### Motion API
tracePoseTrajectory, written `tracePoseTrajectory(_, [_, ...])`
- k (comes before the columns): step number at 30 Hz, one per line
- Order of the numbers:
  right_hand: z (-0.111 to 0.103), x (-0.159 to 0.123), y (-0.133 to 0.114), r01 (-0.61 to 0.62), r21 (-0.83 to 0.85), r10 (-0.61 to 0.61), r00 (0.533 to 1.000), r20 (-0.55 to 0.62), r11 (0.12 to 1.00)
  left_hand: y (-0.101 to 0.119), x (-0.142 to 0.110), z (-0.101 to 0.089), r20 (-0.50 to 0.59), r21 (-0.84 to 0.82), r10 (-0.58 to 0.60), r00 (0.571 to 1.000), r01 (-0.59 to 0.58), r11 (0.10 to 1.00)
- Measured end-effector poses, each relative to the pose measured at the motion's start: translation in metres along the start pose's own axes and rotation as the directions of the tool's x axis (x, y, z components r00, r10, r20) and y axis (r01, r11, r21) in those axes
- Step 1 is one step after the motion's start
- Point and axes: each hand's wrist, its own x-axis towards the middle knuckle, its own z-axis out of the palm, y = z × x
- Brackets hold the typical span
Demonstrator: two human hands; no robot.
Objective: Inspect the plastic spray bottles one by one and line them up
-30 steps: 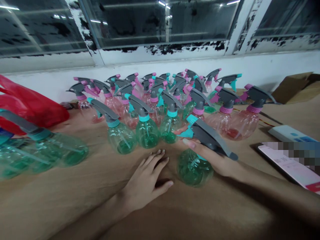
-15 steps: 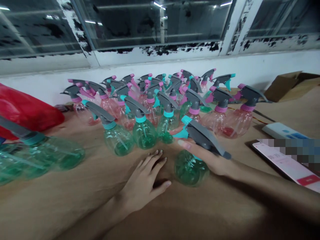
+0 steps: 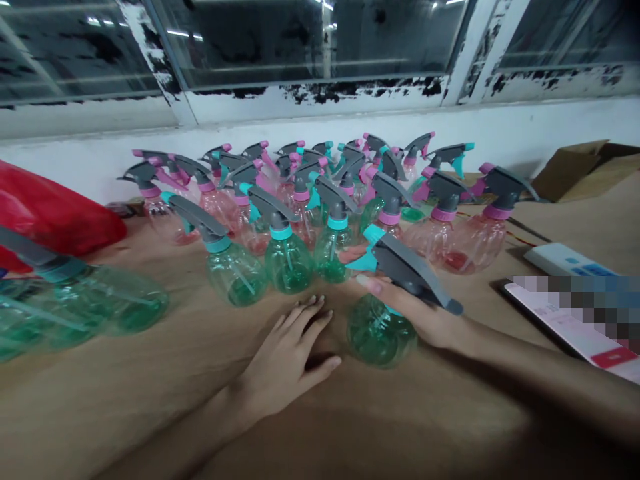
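My right hand [image 3: 423, 310] is wrapped around the neck of a green spray bottle [image 3: 377, 337] with a grey and turquoise trigger head. The bottle stands on the brown tabletop [image 3: 210, 373], nozzle pointing left and away; the hand hides part of its neck. Flat on the table to its left lies my left hand [image 3: 285, 360], fingers spread and holding nothing. Just beyond its fingertips stand several more green bottles, among them a middle one [image 3: 289, 267] and a left one [image 3: 237, 280]. Pink spray bottles [image 3: 475, 243] crowd behind them.
More green bottles [image 3: 135, 300] stand at the left, in front of a red plastic bag [image 3: 50, 213]. To the right are a phone [image 3: 555, 320] with its screen lit, a white power strip [image 3: 567, 260] with cables, and an open cardboard box [image 3: 575, 173]. A windowed wall closes off the back.
The view has shifted very slightly. Both hands and the held spray bottle keep practically the same places and poses.
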Motion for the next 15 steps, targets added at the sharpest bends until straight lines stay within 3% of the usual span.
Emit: tracePoseTrajectory(15, [-0.0009,-0.0001,0.0012,0.039,-0.055,-0.040,0.999,-0.028,0.998,0.0001,0.0006,-0.0008,0.014,0.005,-0.002,1.000,0.002,1.000])
